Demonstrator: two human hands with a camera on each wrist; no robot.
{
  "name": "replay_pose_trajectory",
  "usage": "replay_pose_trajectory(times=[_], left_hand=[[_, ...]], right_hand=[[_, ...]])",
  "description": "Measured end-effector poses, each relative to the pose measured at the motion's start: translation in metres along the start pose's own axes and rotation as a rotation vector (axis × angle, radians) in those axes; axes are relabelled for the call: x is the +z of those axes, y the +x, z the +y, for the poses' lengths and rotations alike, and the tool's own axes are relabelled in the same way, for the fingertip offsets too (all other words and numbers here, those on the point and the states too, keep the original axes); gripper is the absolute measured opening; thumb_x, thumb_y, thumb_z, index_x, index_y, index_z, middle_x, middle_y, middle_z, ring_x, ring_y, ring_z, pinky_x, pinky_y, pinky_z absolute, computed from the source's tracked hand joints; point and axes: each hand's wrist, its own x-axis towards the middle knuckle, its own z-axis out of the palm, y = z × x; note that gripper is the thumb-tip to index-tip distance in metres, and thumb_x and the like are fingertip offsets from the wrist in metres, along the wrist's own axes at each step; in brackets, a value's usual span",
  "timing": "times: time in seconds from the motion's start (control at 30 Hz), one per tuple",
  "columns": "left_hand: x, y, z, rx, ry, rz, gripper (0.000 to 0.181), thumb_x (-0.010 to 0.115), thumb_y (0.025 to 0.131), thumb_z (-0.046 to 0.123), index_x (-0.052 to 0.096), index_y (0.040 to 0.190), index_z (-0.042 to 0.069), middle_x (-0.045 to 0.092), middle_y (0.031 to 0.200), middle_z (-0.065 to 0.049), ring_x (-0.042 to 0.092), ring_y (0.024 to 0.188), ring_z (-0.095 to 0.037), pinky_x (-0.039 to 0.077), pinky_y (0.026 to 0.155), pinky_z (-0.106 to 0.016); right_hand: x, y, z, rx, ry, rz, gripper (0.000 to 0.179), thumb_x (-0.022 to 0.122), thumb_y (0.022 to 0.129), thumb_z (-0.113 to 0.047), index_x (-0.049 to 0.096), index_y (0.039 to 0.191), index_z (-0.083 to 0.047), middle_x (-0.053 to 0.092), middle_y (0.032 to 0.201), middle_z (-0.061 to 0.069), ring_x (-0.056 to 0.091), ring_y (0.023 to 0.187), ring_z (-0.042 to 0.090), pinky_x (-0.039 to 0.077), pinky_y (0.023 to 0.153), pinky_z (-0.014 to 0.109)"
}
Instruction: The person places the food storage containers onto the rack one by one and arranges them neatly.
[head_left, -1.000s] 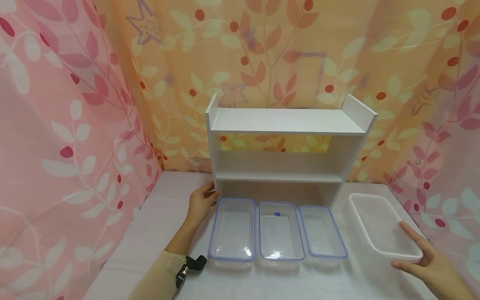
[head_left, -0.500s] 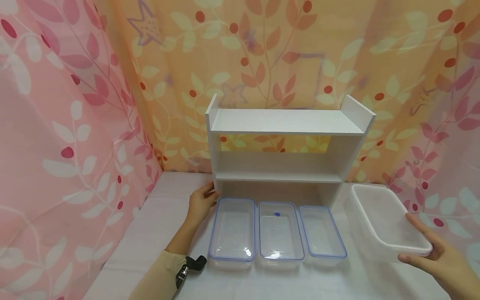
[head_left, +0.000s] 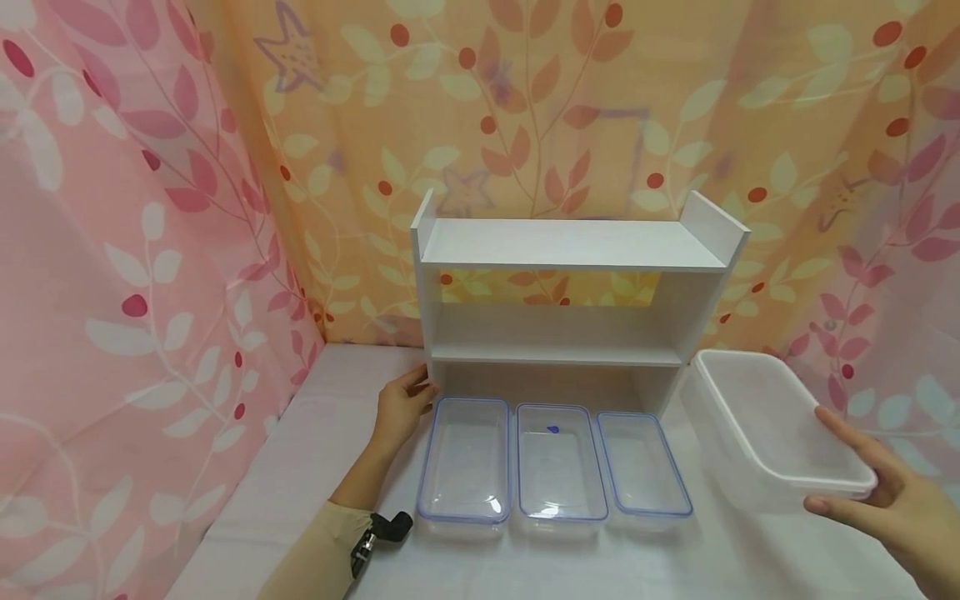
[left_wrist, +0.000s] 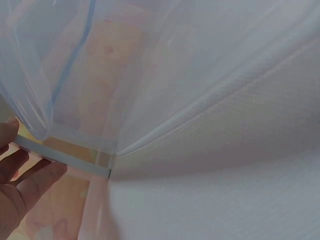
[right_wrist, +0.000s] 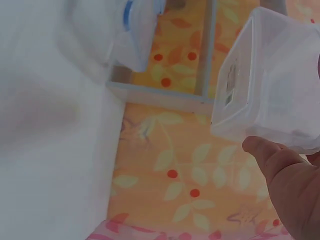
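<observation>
Pink patterned fabric (head_left: 112, 250) hangs on the left, orange patterned fabric (head_left: 555, 92) with pale leaves and red berries spans the back, and a bench (head_left: 322, 417) covered in white cloth lies below.

From the left, an arm in a beige sleeve (head_left: 315, 554), with a black device (head_left: 375, 533) on the wrist, reaches towards a white, open-backed shelf unit (head_left: 555, 333) with two visible boards. The left hand (head_left: 401, 408) pinches the lower front edge of the unit's left side panel; the left wrist view shows thumb and fingers on either side of that edge.

In front of the unit, three clear plastic rectangular containers stand on the bench in a row, side by side: a large left container with a blue rim (head_left: 465, 458), a middle container with a blue rim and a small blue mark on top (head_left: 562, 475), and a smaller right container with a blue rim (head_left: 645, 467).

At far right, just beside the unit, a frosted white plastic rectangular box (head_left: 780, 425) is held raised above the bench. The right hand (head_left: 885, 492) grips its near right corner, thumb in front, fingers along the side. The right wrist view shows a printed label (right_wrist: 231, 82) on its underside.
</observation>
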Motion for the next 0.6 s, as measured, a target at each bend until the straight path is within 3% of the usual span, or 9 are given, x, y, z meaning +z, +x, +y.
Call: replay_pose_trajectory(times=[0.23,0.43,0.6], left_hand=[[0.000,0.000,-0.001,0.008,0.001,-0.007,0.051,0.075,0.094,0.010,0.060,0.143,0.006,0.063,0.139,-0.017,0.069,0.116,-0.034,0.063,0.078,-0.040],[0.001,0.001,-0.002,0.002,0.000,0.000,0.051,0.075,0.094,0.010,0.061,0.143,0.007,0.063,0.140,-0.017,0.069,0.116,-0.034,0.063,0.077,-0.039],[0.000,0.000,0.002,-0.004,0.006,0.004,0.050,0.074,0.095,0.010,0.061,0.142,0.007,0.064,0.139,-0.017,0.069,0.116,-0.033,0.063,0.078,-0.040]], right_hand=[[-0.002,0.007,-0.023,-0.048,0.070,-0.034,0.097,0.061,0.087,0.025,0.019,0.165,-0.016,0.042,0.145,-0.015,0.060,0.114,-0.005,0.058,0.077,0.016],[-0.003,0.015,-0.045,-0.105,0.011,-0.010,0.097,0.063,0.085,0.026,0.023,0.164,-0.014,0.041,0.144,-0.015,0.057,0.113,-0.010,0.057,0.075,0.014],[-0.005,0.022,-0.060,-0.163,0.152,0.005,0.096,0.064,0.081,0.030,0.028,0.161,-0.007,0.040,0.152,-0.005,0.061,0.112,-0.004,0.057,0.077,0.013]])
